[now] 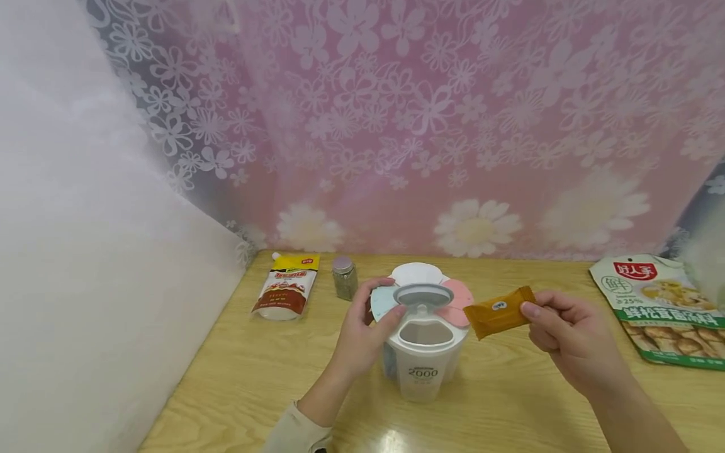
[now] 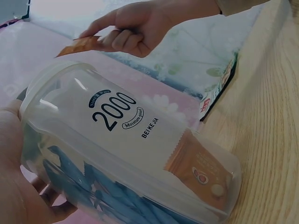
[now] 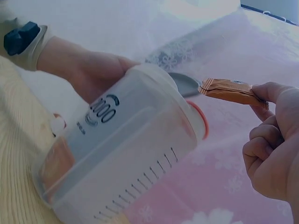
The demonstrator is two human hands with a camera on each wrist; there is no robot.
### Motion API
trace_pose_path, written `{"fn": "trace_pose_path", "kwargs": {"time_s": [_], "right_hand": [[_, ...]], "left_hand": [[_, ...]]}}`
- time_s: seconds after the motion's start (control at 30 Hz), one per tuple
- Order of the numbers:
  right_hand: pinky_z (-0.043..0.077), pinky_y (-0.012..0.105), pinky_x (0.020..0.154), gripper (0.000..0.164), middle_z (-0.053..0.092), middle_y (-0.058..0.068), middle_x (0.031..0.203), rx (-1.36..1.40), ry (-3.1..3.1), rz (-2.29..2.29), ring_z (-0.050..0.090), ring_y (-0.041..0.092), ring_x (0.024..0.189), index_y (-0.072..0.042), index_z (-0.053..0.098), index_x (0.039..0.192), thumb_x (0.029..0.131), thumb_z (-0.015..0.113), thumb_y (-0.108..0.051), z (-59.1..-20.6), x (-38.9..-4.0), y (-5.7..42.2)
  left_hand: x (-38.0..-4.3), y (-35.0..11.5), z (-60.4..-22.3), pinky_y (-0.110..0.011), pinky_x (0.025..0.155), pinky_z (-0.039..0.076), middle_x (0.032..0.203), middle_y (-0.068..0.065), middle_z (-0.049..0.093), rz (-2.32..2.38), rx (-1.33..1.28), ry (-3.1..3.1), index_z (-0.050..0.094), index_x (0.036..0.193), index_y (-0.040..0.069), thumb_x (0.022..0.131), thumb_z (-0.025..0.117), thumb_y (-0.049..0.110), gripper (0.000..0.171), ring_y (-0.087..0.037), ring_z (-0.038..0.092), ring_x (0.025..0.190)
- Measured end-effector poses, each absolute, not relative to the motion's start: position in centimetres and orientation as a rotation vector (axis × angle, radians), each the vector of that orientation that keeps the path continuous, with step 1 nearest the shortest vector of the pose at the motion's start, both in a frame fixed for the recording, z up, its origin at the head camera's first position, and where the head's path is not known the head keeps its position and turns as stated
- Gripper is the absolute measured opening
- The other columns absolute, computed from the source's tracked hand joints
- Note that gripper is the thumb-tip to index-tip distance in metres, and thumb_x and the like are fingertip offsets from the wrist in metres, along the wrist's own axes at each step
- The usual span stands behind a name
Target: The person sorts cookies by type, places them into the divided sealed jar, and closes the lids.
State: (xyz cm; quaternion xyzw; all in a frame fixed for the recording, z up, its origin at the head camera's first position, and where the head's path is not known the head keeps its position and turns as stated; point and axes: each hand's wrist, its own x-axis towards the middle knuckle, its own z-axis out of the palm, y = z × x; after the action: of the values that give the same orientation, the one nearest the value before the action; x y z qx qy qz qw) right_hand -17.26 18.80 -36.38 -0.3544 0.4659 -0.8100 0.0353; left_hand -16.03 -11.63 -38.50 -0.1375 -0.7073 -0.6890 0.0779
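A clear plastic storage canister point(image 1: 423, 374) marked 2000 stands on the table, its lid split into white, blue and pink petals. One round flap is up, baring a compartment opening point(image 1: 426, 333). My left hand point(image 1: 362, 333) grips the canister's upper left side, thumb over the lid's edge. Between thumb and forefinger, my right hand point(image 1: 578, 340) pinches an orange-brown wrapped snack packet point(image 1: 498, 313), held just right of the lid. Inside the canister, the left wrist view shows another orange packet point(image 2: 201, 170) at the bottom and blue packets point(image 2: 126, 196) in the neighbouring compartment.
Behind on the left lie a yellow and red spouted pouch point(image 1: 286, 286) and a small lidded glass jar point(image 1: 344, 278). A green and white mushroom seasoning bag point(image 1: 668, 308) lies at the far right. Flower-patterned curtain point(image 1: 396, 157) backs the wooden table point(image 1: 238, 390); a white wall point(image 1: 102, 251) borders its left.
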Motion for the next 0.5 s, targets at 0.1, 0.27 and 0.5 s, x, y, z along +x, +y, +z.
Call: {"fn": "trace_pose_path", "kwargs": {"time_s": [0.1, 0.27, 0.5], "right_hand": [[0.014, 0.027, 0.045, 0.047, 0.021, 0.007, 0.059, -1.097, 1.447, -2.489, 0.014, 0.014, 0.048, 0.001, 0.066, 0.105, 0.097, 0.026, 0.022, -35.9, -17.3, 17.8], [0.016, 0.031, 0.045, 0.039, 0.024, 0.006, 0.060, -1.001, 1.664, -2.498, 0.016, 0.017, 0.049, -0.001, 0.069, 0.099, 0.095, 0.038, 0.022, -35.4, -16.9, 16.1], [0.039, 0.025, 0.051, 0.024, 0.036, -0.003, 0.057, -0.918, 2.286, -2.289, 0.023, 0.018, 0.052, -0.003, 0.071, 0.090, 0.086, 0.062, 0.019, -34.3, -15.5, 13.6]], "left_hand": [[-16.1, -11.7, -38.5, -0.027, 0.084, 0.053, 0.127, -0.008, 0.058, -2.063, -0.423, -2.121, 0.051, 0.134, 0.021, 0.094, 0.067, 0.017, 0.043, -0.017, 0.058, 0.106], [-16.2, -11.7, -38.6, -0.028, 0.084, 0.053, 0.126, -0.009, 0.058, -2.057, -0.426, -2.123, 0.051, 0.133, 0.019, 0.094, 0.067, 0.017, 0.042, -0.017, 0.057, 0.105], [-16.2, -11.7, -38.5, -0.026, 0.084, 0.053, 0.125, -0.010, 0.057, -2.045, -0.439, -2.113, 0.050, 0.134, 0.016, 0.093, 0.066, 0.015, 0.044, -0.016, 0.057, 0.103]]}}
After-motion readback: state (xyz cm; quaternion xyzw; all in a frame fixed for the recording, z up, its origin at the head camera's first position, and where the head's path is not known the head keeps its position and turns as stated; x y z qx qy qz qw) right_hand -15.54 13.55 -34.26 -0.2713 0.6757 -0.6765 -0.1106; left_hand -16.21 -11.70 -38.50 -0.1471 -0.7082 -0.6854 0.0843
